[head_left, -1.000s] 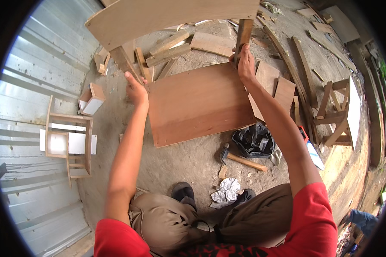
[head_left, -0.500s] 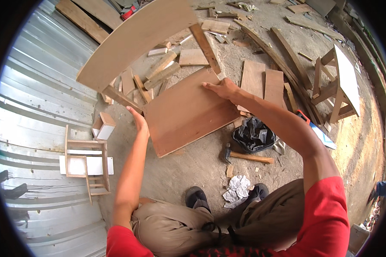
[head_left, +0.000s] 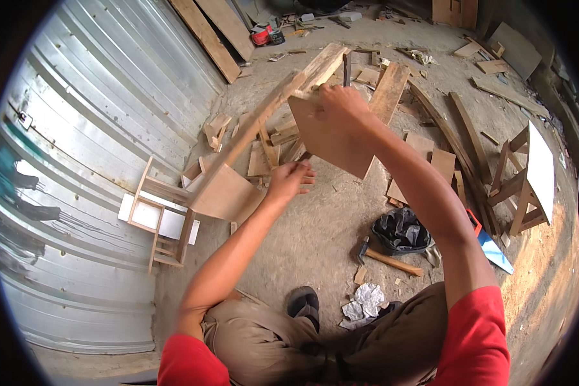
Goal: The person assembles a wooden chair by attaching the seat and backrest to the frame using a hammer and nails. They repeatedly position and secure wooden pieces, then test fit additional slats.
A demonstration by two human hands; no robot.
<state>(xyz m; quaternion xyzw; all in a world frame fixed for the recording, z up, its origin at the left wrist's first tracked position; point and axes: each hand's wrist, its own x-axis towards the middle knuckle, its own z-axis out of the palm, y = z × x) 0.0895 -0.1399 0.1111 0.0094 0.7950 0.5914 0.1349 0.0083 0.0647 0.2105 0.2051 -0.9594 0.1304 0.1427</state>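
Observation:
In front of me an unfinished wooden furniture piece [head_left: 254, 123] is held tilted, with a long bare wood edge, plywood panels and wood legs. My right hand [head_left: 344, 106] is closed over the top edge of its farther plywood panel [head_left: 338, 141]. Below that panel, my left hand [head_left: 291, 181] has its fingers loosely apart with nothing seen in them. It is beside the gap between this panel and the nearer plywood panel [head_left: 228, 193]. Part of the furniture's far side is hidden behind my right hand and the panel.
A hammer [head_left: 392, 262], black plastic bag [head_left: 402, 230] and crumpled paper [head_left: 365, 302] lie by my feet. Right are a handsaw [head_left: 493, 252] and a white-topped wooden stand [head_left: 539, 174]. Left, a small wooden frame [head_left: 149, 219] stands by the metal wall [head_left: 96, 161]. Wood offcuts lie beyond.
The furniture piece has turned, showing its long edge instead of the broad panel faces. My left hand has come off the panel and moved right; my right hand has shifted up, away from me.

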